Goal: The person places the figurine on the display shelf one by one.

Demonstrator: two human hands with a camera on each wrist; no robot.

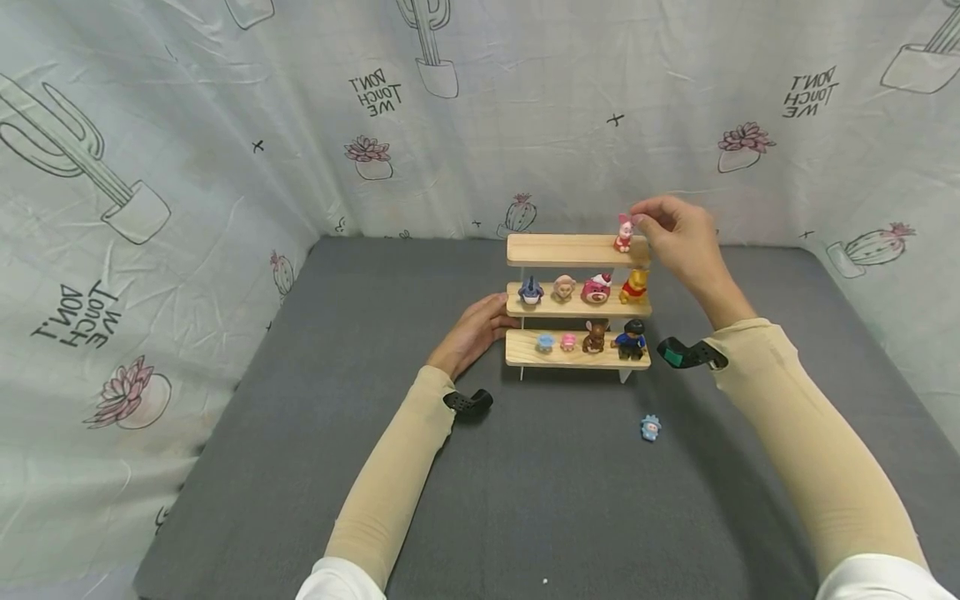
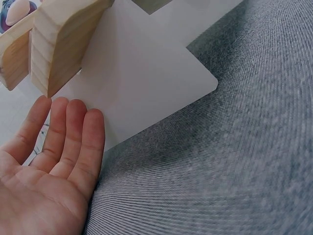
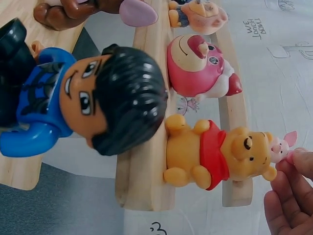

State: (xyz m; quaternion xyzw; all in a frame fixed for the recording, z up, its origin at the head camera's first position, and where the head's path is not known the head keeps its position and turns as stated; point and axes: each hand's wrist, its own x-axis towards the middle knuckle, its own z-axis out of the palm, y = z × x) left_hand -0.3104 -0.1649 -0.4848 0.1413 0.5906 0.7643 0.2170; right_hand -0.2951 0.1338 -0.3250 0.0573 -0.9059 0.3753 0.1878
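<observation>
A three-tier wooden display shelf (image 1: 564, 250) with white side supports stands on the grey table. Above the right end of its top tier, my right hand (image 1: 678, 237) pinches a small pink Piglet figurine (image 1: 623, 233) between thumb and fingers. My left hand (image 1: 477, 329) has its straight fingers against the shelf's left side, at the white support panel (image 2: 132, 73). On the middle tier sit a blue donkey figurine (image 1: 531, 291), a monkey-faced figurine (image 1: 564, 288), a pink bear figurine (image 1: 597, 288) and a Winnie-the-Pooh figurine (image 3: 215, 154).
The bottom tier bears a small blue figurine (image 1: 545, 342), a small pink one (image 1: 567, 342), a brown mouse figurine (image 1: 594, 337) and a black-haired toy figure (image 1: 630, 340). In front of the shelf, a light-blue figurine (image 1: 650, 427) lies on the table. A patterned curtain (image 1: 562, 125) hangs behind.
</observation>
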